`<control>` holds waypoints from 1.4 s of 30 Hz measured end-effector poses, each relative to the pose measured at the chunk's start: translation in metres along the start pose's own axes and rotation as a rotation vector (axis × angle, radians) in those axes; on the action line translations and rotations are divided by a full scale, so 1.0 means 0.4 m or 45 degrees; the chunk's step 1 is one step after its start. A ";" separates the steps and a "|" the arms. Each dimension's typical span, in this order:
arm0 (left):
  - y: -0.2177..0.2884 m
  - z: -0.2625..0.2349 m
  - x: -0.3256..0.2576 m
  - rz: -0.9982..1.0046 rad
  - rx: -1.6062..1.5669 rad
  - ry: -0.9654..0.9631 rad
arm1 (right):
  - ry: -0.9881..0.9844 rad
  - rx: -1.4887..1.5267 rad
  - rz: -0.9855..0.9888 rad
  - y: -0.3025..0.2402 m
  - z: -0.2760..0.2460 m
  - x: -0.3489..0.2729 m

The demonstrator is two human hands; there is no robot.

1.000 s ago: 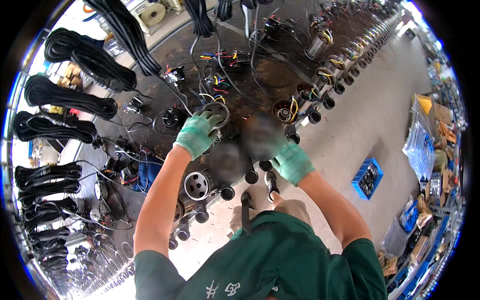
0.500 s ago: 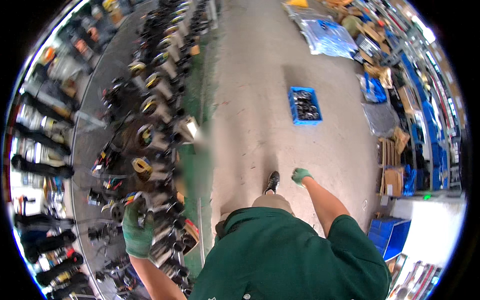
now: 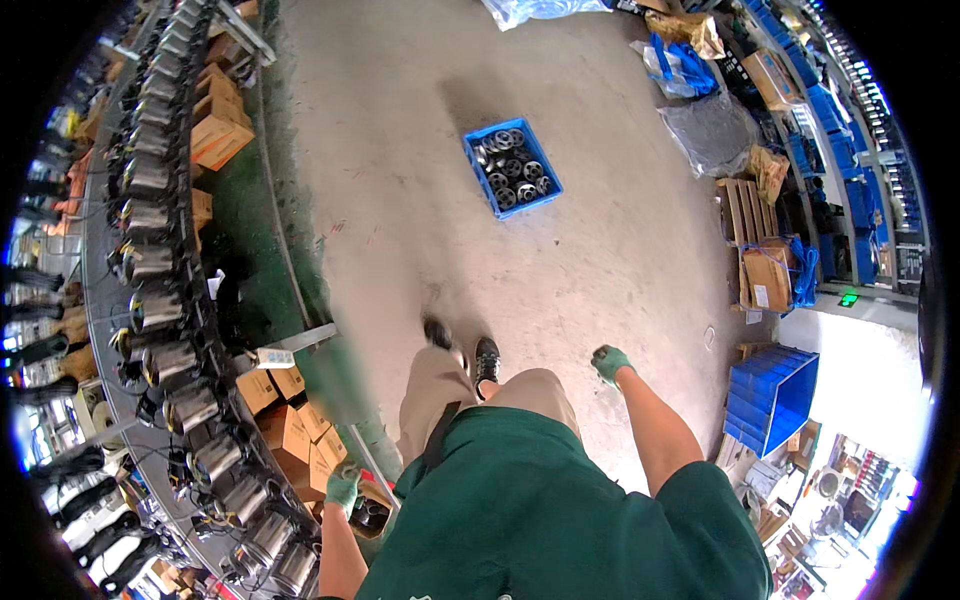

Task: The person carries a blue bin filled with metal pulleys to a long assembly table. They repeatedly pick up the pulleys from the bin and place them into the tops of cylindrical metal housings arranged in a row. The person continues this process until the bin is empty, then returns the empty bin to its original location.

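Observation:
My right hand (image 3: 608, 364), in a green glove with dark fingertips, hangs over the floor with its fingers curled closed. Nothing shows in it. Low on the left, my left hand (image 3: 342, 487) wears a similar glove. It is beside an open carton (image 3: 372, 530) holding dark parts. Its fingers are too unclear to tell whether they are closed. Ahead on the floor lies a blue plastic crate (image 3: 532, 206) filled with several black and silver wheel-shaped parts. Both hands are well apart from it.
On the left a long workbench (image 3: 100, 300) carries a row of silver cylindrical motors (image 3: 190, 405). Brown cartons (image 3: 290, 435) stand beneath it. To the right are a wooden pallet (image 3: 745, 210), a wrapped carton (image 3: 770, 275), a blue bin (image 3: 770, 400) and shelving (image 3: 855, 200).
The view has turned and moved forward, bringing the crate nearer. My left hand has dropped from beside the motors to my side. The right hand remains low with curled fingers.

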State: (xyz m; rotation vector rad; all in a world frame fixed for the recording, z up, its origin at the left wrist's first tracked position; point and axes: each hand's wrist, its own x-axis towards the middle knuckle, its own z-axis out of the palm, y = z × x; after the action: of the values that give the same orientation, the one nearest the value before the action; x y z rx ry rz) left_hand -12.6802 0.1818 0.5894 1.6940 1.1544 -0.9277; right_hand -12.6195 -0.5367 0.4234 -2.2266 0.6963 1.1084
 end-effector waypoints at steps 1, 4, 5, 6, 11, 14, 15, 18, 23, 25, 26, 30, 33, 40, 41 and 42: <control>0.005 0.015 0.027 -0.082 0.056 -0.043 | 0.037 0.010 -0.055 -0.039 -0.029 0.019; 0.112 0.083 0.083 -0.229 0.202 -0.061 | 0.066 -0.028 -0.054 -0.259 -0.204 0.053; 0.174 0.082 0.159 -0.195 0.160 -0.127 | 0.076 -0.014 -0.037 -0.297 -0.252 0.045; 0.215 0.089 0.227 -0.144 0.088 -0.136 | 0.067 0.007 -0.023 -0.336 -0.302 0.056; 0.661 0.291 0.594 0.122 0.111 -0.039 | 0.034 -0.084 -0.058 -0.457 -0.521 0.255; 0.943 0.462 0.718 0.323 -0.066 -0.143 | -0.011 -0.208 -0.181 -0.492 -0.609 0.459; 1.051 0.535 0.729 0.380 -0.072 -0.229 | -0.022 -0.250 -0.178 -0.509 -0.636 0.534; 1.275 0.741 0.775 0.542 0.000 -0.387 | -0.030 -0.436 -0.279 -0.545 -0.671 0.801; 1.413 1.116 0.952 0.738 0.339 -0.446 | -0.107 -0.718 -0.328 -0.587 -0.644 1.252; 1.441 1.271 1.035 0.850 0.444 -0.393 | -0.122 -0.809 -0.411 -0.599 -0.639 1.427; 1.440 1.349 1.080 0.957 0.462 -0.374 | -0.139 -0.914 -0.470 -0.589 -0.626 1.511; 1.548 1.579 1.170 1.119 0.773 -0.336 | -0.176 -1.107 -0.730 -0.564 -0.589 1.727; 1.547 1.711 1.258 1.213 1.063 -0.254 | -0.219 -1.195 -0.872 -0.578 -0.570 1.774; 1.517 1.836 1.380 1.324 1.324 -0.193 | -0.317 -1.367 -0.972 -0.583 -0.585 1.785; 1.534 1.839 1.374 1.316 1.351 -0.233 | -0.311 -1.335 -0.988 -0.571 -0.586 1.787; 1.552 1.839 1.368 1.309 1.380 -0.272 | -0.328 -1.267 -0.995 -0.557 -0.586 1.785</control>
State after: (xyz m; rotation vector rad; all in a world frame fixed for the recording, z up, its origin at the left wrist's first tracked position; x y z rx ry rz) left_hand -12.0078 -0.4578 -0.0143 2.4811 -0.5720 -1.0167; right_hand -11.9714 -0.6791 0.0065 -2.5934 -0.9917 1.3944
